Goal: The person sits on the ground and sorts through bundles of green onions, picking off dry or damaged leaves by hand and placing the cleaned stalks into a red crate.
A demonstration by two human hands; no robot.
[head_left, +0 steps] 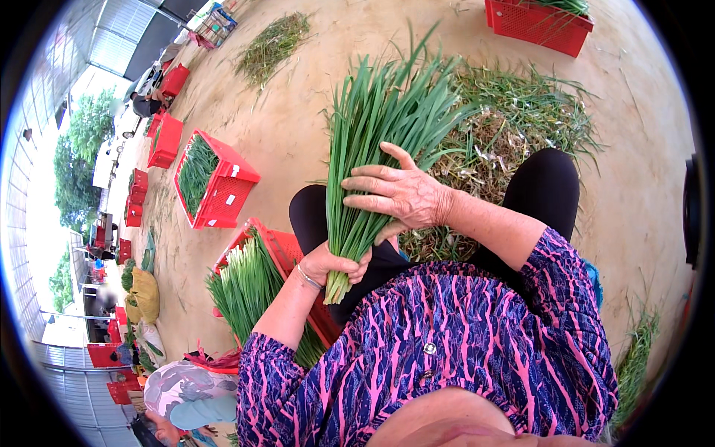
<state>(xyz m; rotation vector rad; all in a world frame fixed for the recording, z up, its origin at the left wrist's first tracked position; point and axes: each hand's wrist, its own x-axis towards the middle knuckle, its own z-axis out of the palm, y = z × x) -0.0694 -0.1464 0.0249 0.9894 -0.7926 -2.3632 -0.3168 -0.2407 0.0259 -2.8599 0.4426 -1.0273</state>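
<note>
A thick bunch of garlic chives (357, 149) stands in front of my lap, its long green leaves fanning upward and its pale cut ends pointing down. My left hand (335, 267) is closed round the lower stems just above those ends. Against the middle of the leaves lies my right hand (402, 194), fingers stretched out and spread, thumb lower down by the stems. Beside my left forearm a red crate (287, 253) holds more chives (253, 290), laid with their leaves hanging over its side.
A heap of trimmed leaves and dry waste (506, 127) covers the floor ahead of my knees. Another red crate (231, 190) of greens stands at the left, and one more crate (540, 28) far ahead. A person (190, 391) sits close at my left.
</note>
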